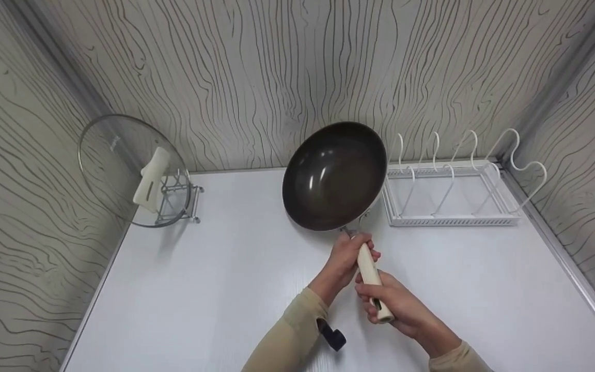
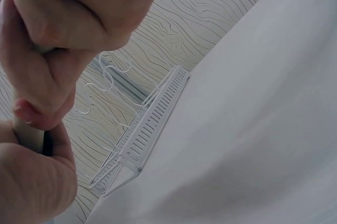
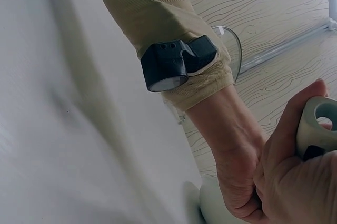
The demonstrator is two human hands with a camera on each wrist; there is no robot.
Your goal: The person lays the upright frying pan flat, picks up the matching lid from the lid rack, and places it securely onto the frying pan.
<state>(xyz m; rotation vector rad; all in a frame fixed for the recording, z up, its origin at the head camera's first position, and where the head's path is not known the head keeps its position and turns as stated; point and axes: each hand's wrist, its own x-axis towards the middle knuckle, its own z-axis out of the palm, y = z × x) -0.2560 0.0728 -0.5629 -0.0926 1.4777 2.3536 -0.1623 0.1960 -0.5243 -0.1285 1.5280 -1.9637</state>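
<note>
A dark-coated frying pan [image 1: 334, 175] with a cream handle [image 1: 369, 264] is tilted up in the head view, its inside facing me. My left hand [image 1: 345, 257] grips the handle near the pan. Lower down, my right hand [image 1: 391, 300] wraps the handle close to its end, which sticks out past the fingers. In the left wrist view, the fingers of the left hand [image 2: 58, 40] curl round the handle above the other hand. The right wrist view shows the handle's hollow end [image 3: 321, 121] in the right hand [image 3: 295, 176].
At the right back stands a white wire rack [image 1: 455, 221] with upright curved dividers. On the left, a glass lid [image 1: 116, 175] with a cream knob leans upright in a small metal stand [image 1: 194, 204]. Wood-grain panels [image 1: 256, 77] wall in the white table [image 1: 199, 289].
</note>
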